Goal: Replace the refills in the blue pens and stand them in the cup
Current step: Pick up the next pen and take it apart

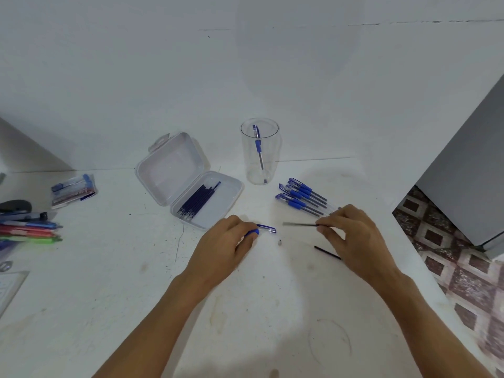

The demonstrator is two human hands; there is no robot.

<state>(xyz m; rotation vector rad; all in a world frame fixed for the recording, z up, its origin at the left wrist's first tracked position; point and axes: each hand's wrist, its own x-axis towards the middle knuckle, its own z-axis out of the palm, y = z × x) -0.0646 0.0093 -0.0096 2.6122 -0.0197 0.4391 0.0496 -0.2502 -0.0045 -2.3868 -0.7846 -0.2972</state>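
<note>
On the white worktop [245, 309], front middle, we are seeing both hands working low over the surface. The left hand [226, 244] is curling its fingers round a blue pen [266, 228], with the capped end sticking out to the right of the fingers. The right hand [351, 233] is pinching a thin refill [298, 224] between thumb and fingertips, holding it roughly level and pointing left at the pen, with a gap between the two. A small tip piece [280, 242] is lying on the worktop between the hands, and a second dark refill [326, 252] is lying just below the right hand, partly hidden by it. Behind the hands, the clear cup [259, 151] is standing upright with one finished pen [258, 147] leaning inside it. Just right of the cup, a bunch of loose blue pens [302, 199] is lying side by side, their far ends running under the right hand's fingers. Left of the cup, an open clear case [188, 181] is holding spare refills [199, 200] in its lower half. At the far left we are noting a packet [73, 190] and some coloured pens [30, 230]. At the right edge, a tiled floor [463, 268] and a grey cabinet [469, 173] are showing.
</note>
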